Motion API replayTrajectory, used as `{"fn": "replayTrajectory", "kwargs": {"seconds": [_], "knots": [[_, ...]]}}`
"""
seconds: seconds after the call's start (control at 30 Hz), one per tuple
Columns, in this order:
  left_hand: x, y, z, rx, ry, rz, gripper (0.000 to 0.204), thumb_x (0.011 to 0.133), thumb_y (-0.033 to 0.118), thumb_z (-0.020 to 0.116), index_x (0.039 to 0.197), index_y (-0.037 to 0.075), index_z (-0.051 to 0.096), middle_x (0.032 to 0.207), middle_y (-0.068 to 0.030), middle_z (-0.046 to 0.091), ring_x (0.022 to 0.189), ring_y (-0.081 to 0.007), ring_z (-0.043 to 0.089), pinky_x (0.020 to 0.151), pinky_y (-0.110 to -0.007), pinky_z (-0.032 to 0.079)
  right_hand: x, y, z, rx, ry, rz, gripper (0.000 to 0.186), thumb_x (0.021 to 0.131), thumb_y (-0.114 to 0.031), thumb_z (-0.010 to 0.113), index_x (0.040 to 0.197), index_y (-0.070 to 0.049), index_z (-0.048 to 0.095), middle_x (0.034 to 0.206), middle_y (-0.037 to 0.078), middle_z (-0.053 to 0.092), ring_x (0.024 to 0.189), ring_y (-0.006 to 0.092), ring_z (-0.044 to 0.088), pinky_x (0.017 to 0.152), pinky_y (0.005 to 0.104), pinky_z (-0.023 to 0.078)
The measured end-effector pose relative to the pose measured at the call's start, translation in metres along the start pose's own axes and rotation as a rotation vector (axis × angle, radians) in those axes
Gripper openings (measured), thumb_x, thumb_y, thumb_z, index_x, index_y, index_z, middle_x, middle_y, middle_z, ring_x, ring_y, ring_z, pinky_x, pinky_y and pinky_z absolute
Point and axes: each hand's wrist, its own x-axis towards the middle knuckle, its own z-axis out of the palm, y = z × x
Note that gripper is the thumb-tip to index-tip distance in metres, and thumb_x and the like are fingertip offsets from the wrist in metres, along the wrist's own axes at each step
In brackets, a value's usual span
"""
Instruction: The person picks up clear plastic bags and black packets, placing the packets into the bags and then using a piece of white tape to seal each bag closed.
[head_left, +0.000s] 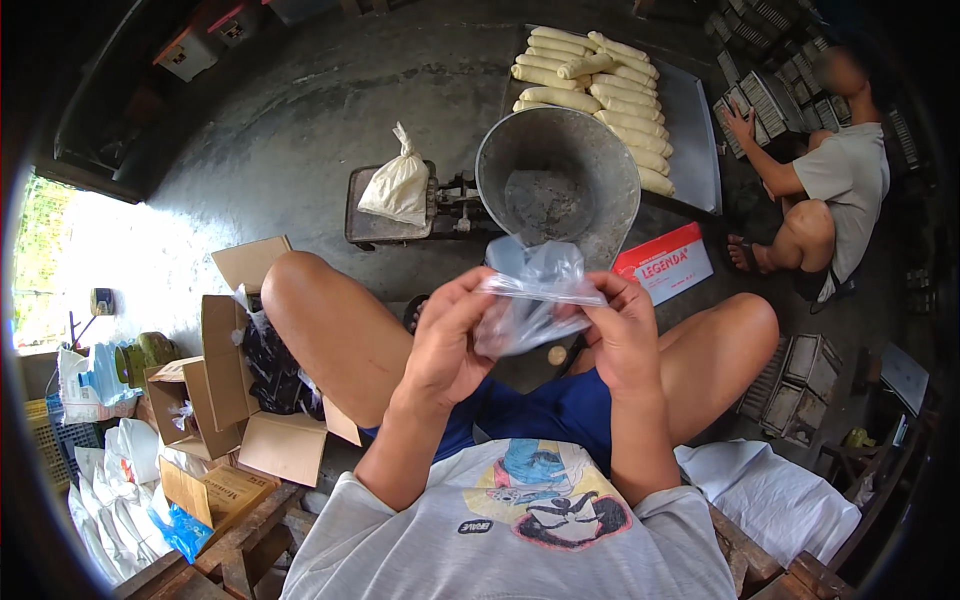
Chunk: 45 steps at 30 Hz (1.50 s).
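A clear plastic bag [537, 290] is stretched between my two hands above my lap. My left hand [452, 335] pinches one side of its edge, and my right hand [622, 330] grips the opposite side. Just beyond the bag is a large round metal scale pan [558, 180], with dark residue on its bottom. It belongs to a balance scale whose flat platform [390, 232] carries a tied white sack [398, 190].
Pale dough rolls [630, 105] lie piled on a metal tray [700, 140]. A red-and-white box [665, 265] sits right of the pan. At the right, another person [840, 180] squats by stacked metal tins [770, 105]. Open cardboard boxes [285, 445] stand left of my leg.
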Motion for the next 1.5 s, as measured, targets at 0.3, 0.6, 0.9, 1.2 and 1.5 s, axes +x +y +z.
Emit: {"fn": "replayTrajectory", "kwargs": {"seconds": [0.3,0.6,0.9,1.2,1.5], "knots": [[-0.001,0.025,-0.016,0.151,-0.621,-0.110,0.032,0.096,0.030,0.060,0.081,0.002,0.062,0.072,-0.0010,0.060,0.066,-0.0074,0.055,0.057,-0.024,0.040,-0.014,0.018,-0.046,0.522,-0.674,0.039,0.045,0.094,-0.038,0.063,0.077,0.004,0.065,0.083,0.011,0.067,0.074,0.0159,0.063,0.068,0.0279,0.048],[0.032,-0.017,-0.002,0.752,0.284,0.921,0.030,0.076,-0.001,0.075,0.088,0.002,0.047,0.086,-0.0041,0.052,0.077,-0.0086,0.050,0.067,-0.022,0.045,-0.005,0.001,0.018,-0.810,0.394,-0.769,0.026,0.073,0.011,0.065,0.093,-0.001,0.052,0.091,0.012,0.054,0.075,0.0235,0.055,0.060,0.0299,0.047],[0.034,-0.020,-0.024,1.163,0.509,0.934,0.021,0.078,-0.002,0.072,0.083,0.001,0.053,0.071,-0.0016,0.051,0.067,-0.0072,0.050,0.055,-0.023,0.043,0.018,-0.005,0.018,-0.778,0.448,-0.511,0.017,0.076,0.005,0.068,0.083,0.001,0.053,0.080,0.011,0.057,0.066,0.0244,0.058,0.059,0.0334,0.046],[0.024,-0.020,-0.017,-0.022,0.082,0.422,0.011,0.096,0.006,0.052,0.106,0.001,0.054,0.099,-0.0077,0.063,0.092,-0.0150,0.065,0.085,-0.031,0.055,0.010,0.011,0.011,-0.524,0.272,-0.442,0.010,0.083,0.005,0.065,0.091,0.003,0.060,0.090,0.009,0.064,0.076,0.0184,0.064,0.067,0.0273,0.052],[0.010,0.024,0.006,0.151,-0.388,0.043,0.027,0.100,0.022,0.048,0.091,-0.001,0.060,0.084,-0.0091,0.067,0.065,-0.0157,0.063,0.063,-0.029,0.052,-0.019,-0.017,0.007,0.696,-0.277,0.182,0.025,0.095,-0.023,0.063,0.096,0.002,0.063,0.096,0.012,0.068,0.088,0.0199,0.065,0.083,0.0327,0.051]]}}
